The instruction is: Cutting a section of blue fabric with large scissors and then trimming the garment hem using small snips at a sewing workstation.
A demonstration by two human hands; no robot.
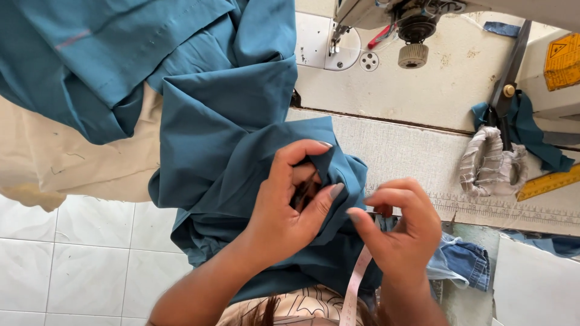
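Left hand (290,205) pinches a fold of smooth teal cloth (229,121) draped off the worn table (411,145). Right hand (402,226), fingers curled together, meets the same fold beside a pink tape measure (356,284).

The teal cloth (229,115) is a large piece of plain woven fabric, heavily folded and bunched. Its upper part spreads across the counter (423,151) towards the top left, where a stitched hem and a faint pinkish mark show on one flat fold. From there it tumbles in deep creases over the counter's edge and down above the tiled floor. Its lower end is gathered into a peaked fold, pinched up between the fingers of the left hand (290,205). The right hand (399,229) touches the same fold at its right side, fingers curled in.
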